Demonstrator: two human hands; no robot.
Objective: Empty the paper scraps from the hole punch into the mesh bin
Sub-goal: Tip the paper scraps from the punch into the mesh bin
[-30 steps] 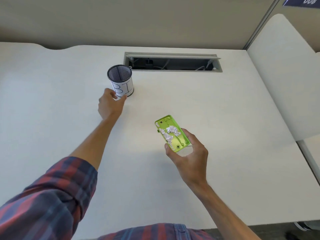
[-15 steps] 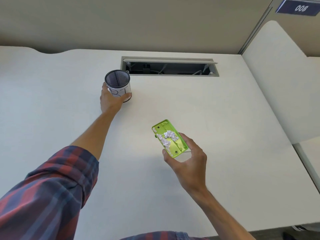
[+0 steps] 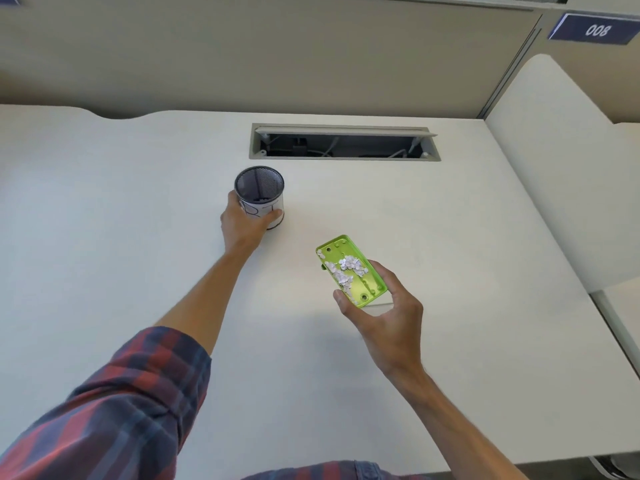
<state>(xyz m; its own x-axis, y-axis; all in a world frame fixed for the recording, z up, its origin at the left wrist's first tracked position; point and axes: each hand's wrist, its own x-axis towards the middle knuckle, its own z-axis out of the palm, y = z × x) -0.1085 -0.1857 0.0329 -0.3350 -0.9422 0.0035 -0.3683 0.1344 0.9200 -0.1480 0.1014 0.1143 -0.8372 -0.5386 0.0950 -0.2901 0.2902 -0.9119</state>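
Note:
A small black mesh bin [image 3: 259,188] with a white paper label stands upright on the white desk, left of centre. My left hand [image 3: 242,225] wraps around its lower part from the near side. My right hand [image 3: 384,313] holds a lime-green hole punch tray [image 3: 349,270] above the desk, open side up and roughly level. White round paper scraps [image 3: 346,268] lie heaped in the tray. The tray is to the right of the bin and nearer to me, well apart from it.
A grey cable hatch [image 3: 343,143] with its lid raised is set into the desk [image 3: 104,202] behind the bin. A beige partition wall [image 3: 277,53] runs along the back. A second white desk [image 3: 571,168] adjoins on the right.
My left hand reached forward to the bin and closed around it. The right hand kept the tray about where it was.

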